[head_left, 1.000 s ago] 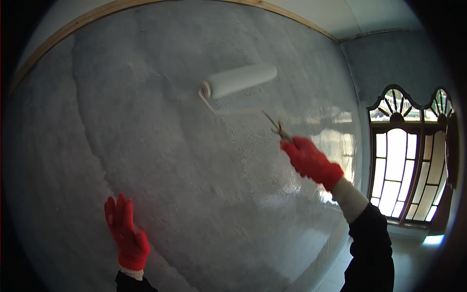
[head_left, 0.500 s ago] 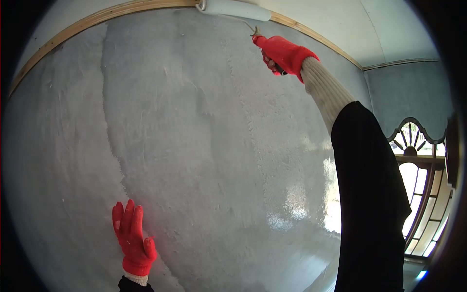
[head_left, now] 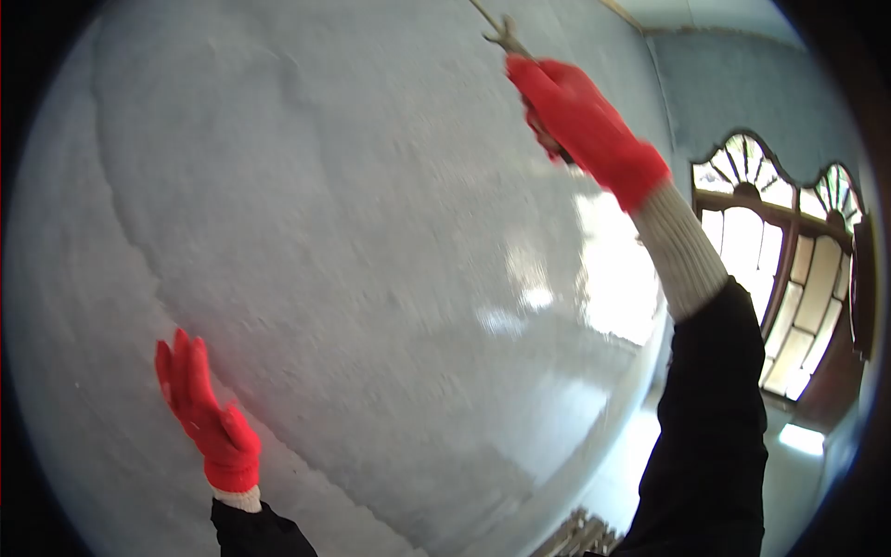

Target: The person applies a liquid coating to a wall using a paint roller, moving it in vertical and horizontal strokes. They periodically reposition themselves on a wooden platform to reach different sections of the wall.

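My right hand [head_left: 587, 121], in a red glove, is raised at the upper right and wrapped round the handle of a paint roller [head_left: 508, 37]. The metal rod runs up out of the frame, so the roller's sleeve is hidden. Behind both hands spreads a grey wall [head_left: 353, 232] with a wet sheen and a ragged line between darker and paler coating. At the lower left, my left hand [head_left: 208, 408], also red-gloved, has its fingers stretched upward and holds nothing. It is in front of the wall; whether it touches is not clear.
To the right is a window [head_left: 742, 241] with dark wooden frames and fan-shaped tops. A strip of wood trim [head_left: 622, 13] edges the ceiling at the top. Stacked wooden pieces [head_left: 580, 536] lie low at the bottom right.
The view has tilted down and turned right. The roller's sleeve and most of the ceiling trim have left the frame, while more window and the wooden pieces show. My right hand still grips the handle.
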`<state>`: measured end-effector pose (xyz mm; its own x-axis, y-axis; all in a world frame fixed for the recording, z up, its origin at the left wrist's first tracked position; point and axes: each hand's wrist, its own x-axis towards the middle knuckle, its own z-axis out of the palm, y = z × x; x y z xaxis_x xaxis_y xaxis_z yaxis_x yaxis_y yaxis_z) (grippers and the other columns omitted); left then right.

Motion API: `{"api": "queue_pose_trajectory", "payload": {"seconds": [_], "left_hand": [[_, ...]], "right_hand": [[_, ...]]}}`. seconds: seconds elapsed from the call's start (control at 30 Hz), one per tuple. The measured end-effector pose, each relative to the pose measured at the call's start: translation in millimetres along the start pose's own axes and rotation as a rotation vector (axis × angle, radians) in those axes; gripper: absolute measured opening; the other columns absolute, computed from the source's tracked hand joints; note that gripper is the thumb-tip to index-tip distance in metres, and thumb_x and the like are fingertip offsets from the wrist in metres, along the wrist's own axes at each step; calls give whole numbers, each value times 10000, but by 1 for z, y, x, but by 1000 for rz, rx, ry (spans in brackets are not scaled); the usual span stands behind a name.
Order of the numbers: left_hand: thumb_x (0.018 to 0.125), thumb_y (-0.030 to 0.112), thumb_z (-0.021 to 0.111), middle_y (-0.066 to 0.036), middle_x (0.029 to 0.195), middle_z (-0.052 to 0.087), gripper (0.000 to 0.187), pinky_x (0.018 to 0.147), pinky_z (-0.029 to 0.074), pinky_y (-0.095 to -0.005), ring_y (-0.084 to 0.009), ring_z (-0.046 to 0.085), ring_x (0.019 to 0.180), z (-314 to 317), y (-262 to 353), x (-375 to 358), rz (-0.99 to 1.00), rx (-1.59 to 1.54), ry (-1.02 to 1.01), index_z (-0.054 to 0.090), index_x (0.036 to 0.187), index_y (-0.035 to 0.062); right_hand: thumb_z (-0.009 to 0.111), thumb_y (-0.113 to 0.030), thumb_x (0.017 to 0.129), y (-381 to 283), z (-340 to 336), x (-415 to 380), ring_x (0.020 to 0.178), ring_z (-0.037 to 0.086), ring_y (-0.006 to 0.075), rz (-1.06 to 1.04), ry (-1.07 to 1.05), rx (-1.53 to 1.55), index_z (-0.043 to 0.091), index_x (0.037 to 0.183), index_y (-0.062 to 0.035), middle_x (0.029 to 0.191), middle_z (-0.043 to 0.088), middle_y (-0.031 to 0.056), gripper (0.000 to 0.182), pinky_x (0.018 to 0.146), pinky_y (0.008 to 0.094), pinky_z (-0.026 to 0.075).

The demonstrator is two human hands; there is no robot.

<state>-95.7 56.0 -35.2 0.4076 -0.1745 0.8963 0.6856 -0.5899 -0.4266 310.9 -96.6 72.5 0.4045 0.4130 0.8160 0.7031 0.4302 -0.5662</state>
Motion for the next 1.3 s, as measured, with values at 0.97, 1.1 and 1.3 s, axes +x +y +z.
{"api": "queue_pose_trajectory", "payload": {"seconds": [0.97, 1.1, 1.3], "left_hand": [[1022, 350, 180, -213, 1404, 359, 536, 1068, 274, -459, -367, 349, 1292, 5, 15, -18, 337, 144, -85, 413, 1335, -18], [1030, 272, 161, -202, 1288, 496, 516, 1015, 314, -496, -375, 454, 1190, 0, 16, -6, 729, 259, -97, 506, 1253, -39], [1030, 288, 145, -203, 1292, 493, 531, 1022, 295, -498, -374, 440, 1205, 4, 22, -18, 525, 306, -97, 497, 1259, -38]], "right_hand": [[560, -411, 823, 304, 94, -767, 880, 646, 347, 1380, -1100, -562, 692, 930, -40, 894, 670, 179, 408, 735, 457, 515], [607, -418, 798, 333, 109, -762, 895, 646, 338, 1382, -1089, -488, 689, 972, -60, 921, 676, 163, 407, 761, 448, 511], [625, -435, 803, 363, 121, -763, 885, 648, 341, 1365, -1103, -483, 685, 959, -43, 893, 674, 175, 426, 756, 448, 508]]}}
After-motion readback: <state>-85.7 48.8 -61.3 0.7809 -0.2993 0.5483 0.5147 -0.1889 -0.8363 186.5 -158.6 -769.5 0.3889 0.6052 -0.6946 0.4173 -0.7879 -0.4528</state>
